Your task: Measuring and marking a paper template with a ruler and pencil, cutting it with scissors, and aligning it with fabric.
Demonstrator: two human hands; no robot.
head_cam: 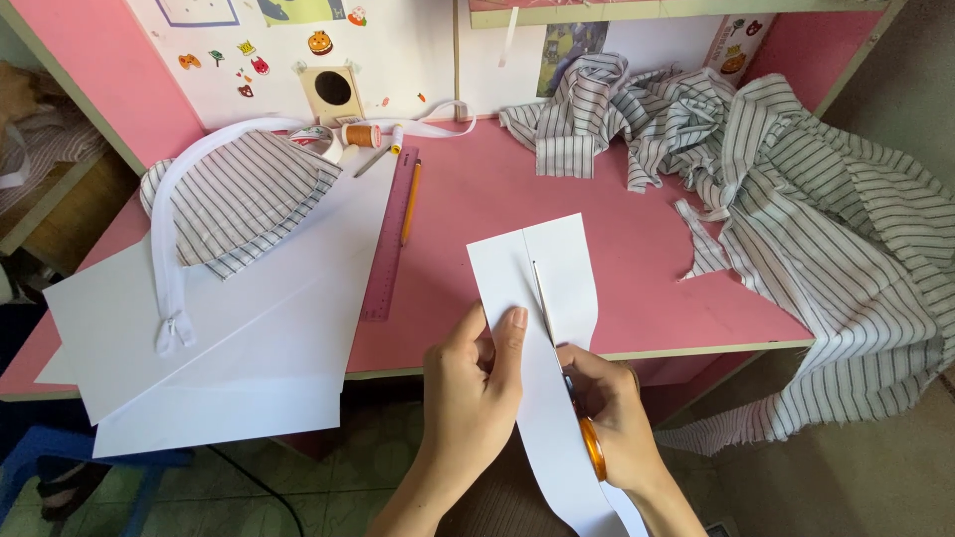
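My left hand (pixel 476 383) pinches the left edge of a white paper sheet (pixel 542 268) held over the front edge of the pink table (pixel 477 209). Orange-handled scissors (pixel 589 443) are gripped in my right hand (pixel 615 418), under the paper's right side. The thin scissor blades (pixel 541 293) run up the middle of the sheet along a drawn line. The lower part of the paper hangs down between my wrists.
Large white paper sheets (pixel 229 338) lie at the left with a striped fabric piece (pixel 239 194) and a white zipper (pixel 167 259). A pink ruler (pixel 390 239), a pencil (pixel 410 199) and an orange thread spool (pixel 363 134) lie mid-table. Striped cloth (pixel 796 189) drapes off the right edge.
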